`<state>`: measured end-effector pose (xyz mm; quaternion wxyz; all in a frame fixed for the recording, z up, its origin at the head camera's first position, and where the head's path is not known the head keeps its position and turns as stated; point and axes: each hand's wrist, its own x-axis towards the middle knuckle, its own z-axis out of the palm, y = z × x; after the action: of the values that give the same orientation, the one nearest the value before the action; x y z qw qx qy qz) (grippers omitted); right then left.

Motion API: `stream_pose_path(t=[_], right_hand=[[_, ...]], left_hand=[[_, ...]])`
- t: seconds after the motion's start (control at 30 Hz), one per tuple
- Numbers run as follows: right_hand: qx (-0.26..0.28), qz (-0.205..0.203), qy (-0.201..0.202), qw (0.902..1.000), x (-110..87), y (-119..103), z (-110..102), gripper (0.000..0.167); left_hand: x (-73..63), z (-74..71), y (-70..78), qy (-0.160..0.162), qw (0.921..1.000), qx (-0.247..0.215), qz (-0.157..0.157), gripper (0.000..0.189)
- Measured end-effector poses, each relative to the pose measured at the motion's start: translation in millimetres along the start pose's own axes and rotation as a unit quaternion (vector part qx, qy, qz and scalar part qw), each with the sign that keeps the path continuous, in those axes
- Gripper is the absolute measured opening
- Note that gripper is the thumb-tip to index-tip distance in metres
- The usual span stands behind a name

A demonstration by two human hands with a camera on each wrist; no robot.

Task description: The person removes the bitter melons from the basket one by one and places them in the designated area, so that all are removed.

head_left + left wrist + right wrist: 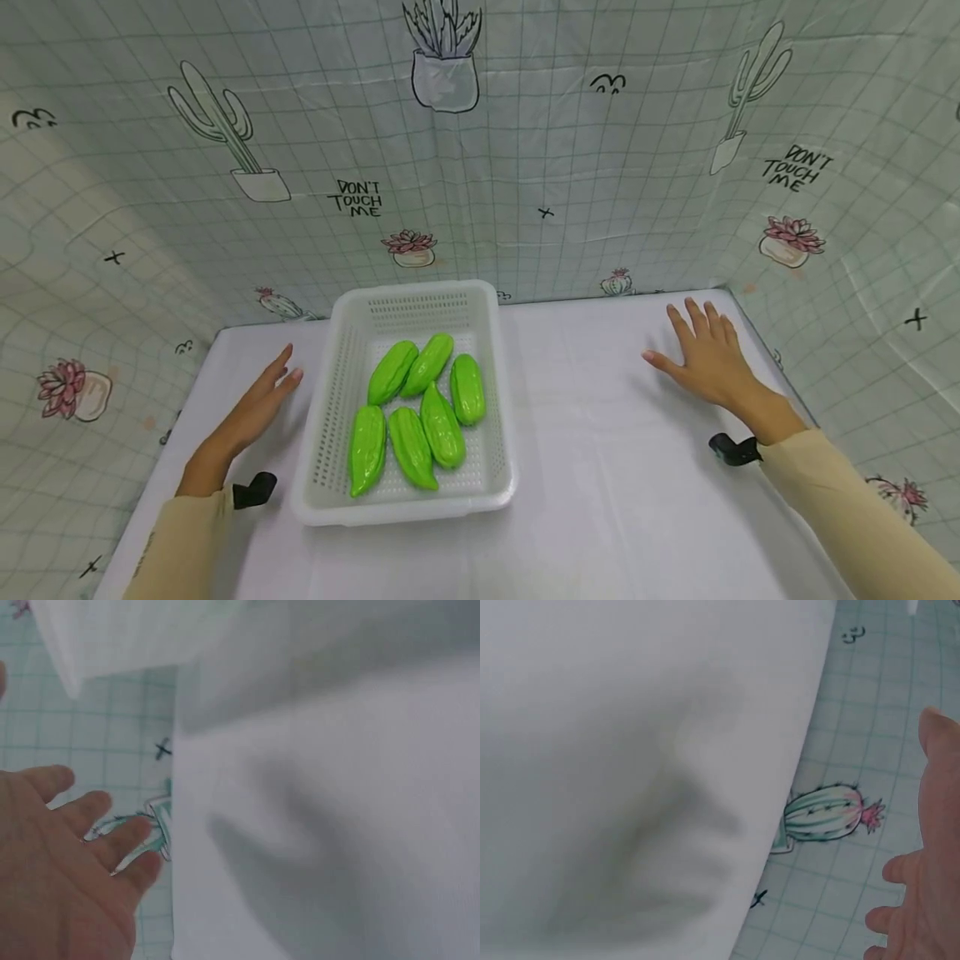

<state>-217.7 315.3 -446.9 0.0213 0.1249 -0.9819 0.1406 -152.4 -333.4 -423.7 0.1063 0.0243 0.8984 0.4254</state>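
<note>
A white plastic basket (322,496) with slotted walls stands left of the middle of the table. Several glossy green vegetable-shaped pieces (408,446), plump with pointed ends, lie inside it in two rough rows. My left hand (251,412) is held just left of the basket, its fingers extended and holding nothing; the left wrist view shows its palm and fingers beside the basket's corner (112,645). On the far right, my right hand (708,358) hovers with fingers spread, empty, casting a shadow on the table. Part of it appears at the right wrist view's edge.
The white table (592,467) is bordered at the back and sides by a checked cloth (510,150) printed with cacti and lettering. A dark wrist camera (255,490) sits at the left cuff, another dark camera (733,450) at the right.
</note>
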Motion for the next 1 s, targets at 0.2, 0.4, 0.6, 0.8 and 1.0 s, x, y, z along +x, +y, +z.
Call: stream_pose_path(t=[0.2, 0.4, 0.6, 0.8, 1.0], right_hand=[[-0.016, -0.033, 0.000, 0.9993, 4.6, -31.7, -8.4, 0.097], [-0.036, -0.069, 0.003, 0.9970, 7.1, -63.4, -15.9, 0.095], [-0.049, -0.106, 0.002, 0.9932, 8.4, -88.3, -20.1, 0.094], [-0.052, -0.134, -0.006, 0.9895, 10.1, -111.1, -23.0, 0.093], [-0.052, -0.165, -0.012, 0.9848, 15.3, -137.5, -23.5, 0.096]], left_hand=[[-5.1, -0.4, 17.1, -0.031, 0.9976, -0.061, -0.004, 0.080], [-5.7, -0.7, 25.1, -0.050, 0.9939, -0.098, -0.005, 0.079], [-6.3, 0.6, 26.6, -0.054, 0.9889, -0.136, -0.024, 0.077], [-7.0, 1.7, 27.2, -0.052, 0.9844, -0.163, -0.040, 0.075], [-6.4, 2.6, 26.6, -0.047, 0.9788, -0.194, -0.046, 0.071]])
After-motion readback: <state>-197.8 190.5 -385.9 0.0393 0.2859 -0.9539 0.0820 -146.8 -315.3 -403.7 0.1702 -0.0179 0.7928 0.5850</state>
